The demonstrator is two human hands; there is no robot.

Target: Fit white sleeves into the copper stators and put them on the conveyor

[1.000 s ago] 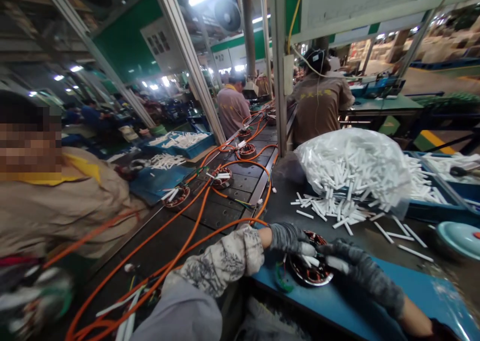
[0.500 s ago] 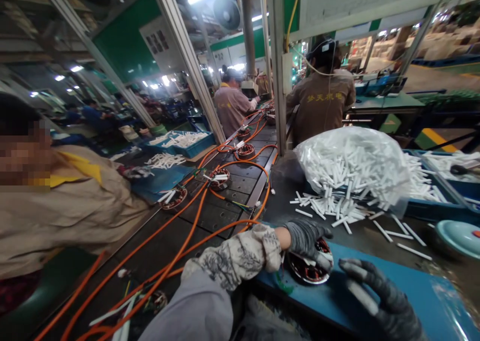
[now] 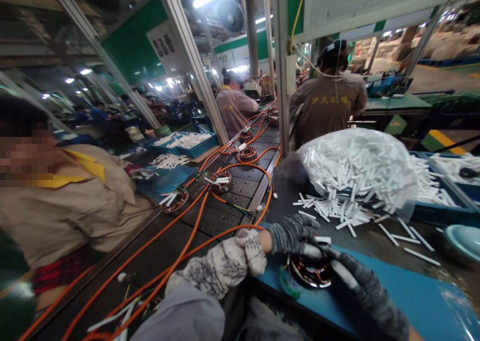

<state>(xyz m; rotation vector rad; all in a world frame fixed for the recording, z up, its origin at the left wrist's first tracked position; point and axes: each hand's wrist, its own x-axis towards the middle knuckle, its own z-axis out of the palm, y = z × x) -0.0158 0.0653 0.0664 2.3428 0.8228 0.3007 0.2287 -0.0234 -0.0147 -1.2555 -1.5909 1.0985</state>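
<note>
Bracketing round copper-wound metal ring (image 3: 312,275) on smooth blue mat (image 3: 420,287): grey knit-gloved left hand (image 3: 294,235) and right hand (image 3: 363,281), fingers half-curled, short white tube (image 3: 323,240) between, cannot tell which grips it; slim white tubes (image 3: 335,208) near crinkled clear plastic bag (image 3: 406,206)

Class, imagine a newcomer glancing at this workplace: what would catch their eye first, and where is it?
Probably the bulging clear plastic bag of white tubes at right, with more scattered in front. Next, the orange cables snaking along the dark slatted surface through the middle. Then, lower down, the gloved left hand and right hand at a copper-coloured wound ring on a blue mat.
</note>
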